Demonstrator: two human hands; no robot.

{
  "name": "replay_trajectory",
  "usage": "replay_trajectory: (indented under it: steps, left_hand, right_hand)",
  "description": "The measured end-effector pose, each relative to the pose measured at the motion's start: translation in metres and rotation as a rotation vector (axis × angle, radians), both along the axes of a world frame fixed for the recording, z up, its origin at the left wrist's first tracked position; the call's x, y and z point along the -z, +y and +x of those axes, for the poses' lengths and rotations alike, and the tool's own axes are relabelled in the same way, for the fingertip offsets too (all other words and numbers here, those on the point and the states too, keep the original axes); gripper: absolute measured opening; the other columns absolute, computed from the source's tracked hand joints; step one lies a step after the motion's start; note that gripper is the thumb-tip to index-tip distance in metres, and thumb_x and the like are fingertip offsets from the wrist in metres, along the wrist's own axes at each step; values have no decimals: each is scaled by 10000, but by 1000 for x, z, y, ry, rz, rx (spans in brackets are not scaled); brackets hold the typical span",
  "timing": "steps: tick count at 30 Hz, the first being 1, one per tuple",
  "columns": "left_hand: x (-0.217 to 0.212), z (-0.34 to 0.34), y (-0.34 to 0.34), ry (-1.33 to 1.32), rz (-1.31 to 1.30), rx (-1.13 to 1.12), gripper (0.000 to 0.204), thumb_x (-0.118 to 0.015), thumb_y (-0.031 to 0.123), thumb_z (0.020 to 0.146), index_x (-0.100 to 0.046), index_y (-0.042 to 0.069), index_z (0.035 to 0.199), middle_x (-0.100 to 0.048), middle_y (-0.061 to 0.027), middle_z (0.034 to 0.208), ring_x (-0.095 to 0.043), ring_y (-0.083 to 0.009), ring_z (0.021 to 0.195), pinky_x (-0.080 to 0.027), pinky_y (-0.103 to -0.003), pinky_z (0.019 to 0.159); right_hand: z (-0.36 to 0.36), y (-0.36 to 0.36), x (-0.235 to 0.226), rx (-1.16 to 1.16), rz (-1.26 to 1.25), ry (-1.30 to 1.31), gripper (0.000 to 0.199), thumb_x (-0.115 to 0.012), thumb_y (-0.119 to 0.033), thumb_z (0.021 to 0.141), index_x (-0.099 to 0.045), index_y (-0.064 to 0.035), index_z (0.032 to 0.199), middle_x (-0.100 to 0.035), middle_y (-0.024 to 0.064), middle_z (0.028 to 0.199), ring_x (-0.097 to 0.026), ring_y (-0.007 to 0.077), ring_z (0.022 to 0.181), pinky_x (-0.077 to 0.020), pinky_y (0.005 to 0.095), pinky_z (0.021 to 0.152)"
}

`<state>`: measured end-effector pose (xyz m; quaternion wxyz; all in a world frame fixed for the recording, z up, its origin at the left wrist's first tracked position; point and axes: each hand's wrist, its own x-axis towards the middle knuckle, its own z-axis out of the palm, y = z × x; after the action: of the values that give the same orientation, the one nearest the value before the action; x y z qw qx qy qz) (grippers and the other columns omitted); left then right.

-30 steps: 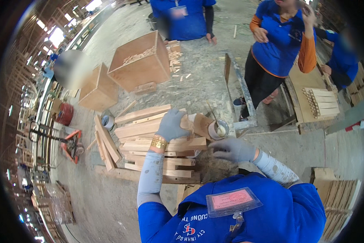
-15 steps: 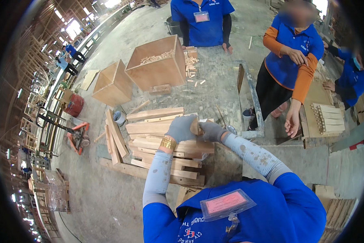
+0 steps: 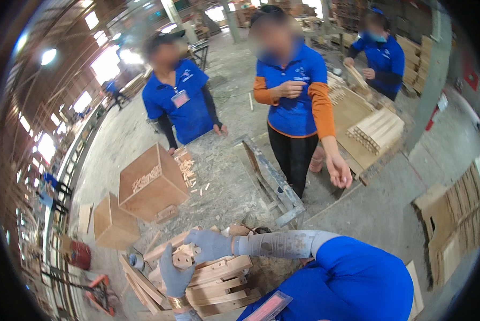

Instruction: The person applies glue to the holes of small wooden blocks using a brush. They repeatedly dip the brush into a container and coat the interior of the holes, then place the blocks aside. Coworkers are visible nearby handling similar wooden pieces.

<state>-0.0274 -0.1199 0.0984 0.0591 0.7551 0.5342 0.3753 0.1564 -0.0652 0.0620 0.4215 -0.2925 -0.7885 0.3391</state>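
My left hand [image 3: 176, 274], in a grey glove, is closed around the side of a short bundle of wooden pieces [image 3: 184, 257] whose ends show small dark holes. From the other side my right hand [image 3: 212, 245], gloved alike, grips the same pieces, its fingers over their top. How many pieces are in the grip is hard to make out. Beneath both hands lies a pile of pale wooden strips [image 3: 221, 291], some with holes or notches at their ends. My left wrist carries a gold-coloured band.
Past the pile stand a large wooden box [image 3: 154, 184] of small wood pieces and a smaller wooden box [image 3: 116, 222]. Loose dowel-like bits [image 3: 186, 170] lie beside the large one. A metal frame [image 3: 272, 182] stands right of the table. Two people in blue shirts face me; another works farther right.
My view has swung up and to the right, so hands and pile sit lower left. The hands have turned the held pieces, and their holed ends now show.
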Motion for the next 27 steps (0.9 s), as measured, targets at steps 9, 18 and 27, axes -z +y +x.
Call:
replay_trajectory:
  steps: [9,18,27]
  left_hand:
    - [-14,-3,21,-57,111,-22,534,-754,103,613,-543,12,1095,-583,-139,1007,-561,-305,893,-453,-380,801]
    - [-25,-44,1,-265,211,-131,558,-699,35,689,-467,8,1195,-560,-127,1101,-567,-231,1001,-465,-349,867]
    - [-36,-64,-79,-756,636,-500,621,-712,135,687,-411,-34,1204,-546,-184,1113,-562,-267,1007,-462,-374,883]
  right_hand:
    - [-6,26,-40,11,80,112,503,-690,-239,688,-546,-20,1117,-557,164,1025,-556,336,945,-466,406,810]
    - [-20,29,-79,-39,223,92,471,-682,-228,709,-565,-43,1126,-558,169,1026,-555,343,961,-459,392,847]
    - [62,113,-97,283,-85,316,457,-700,-165,732,-585,19,1134,-611,144,1032,-606,200,911,-507,341,793]
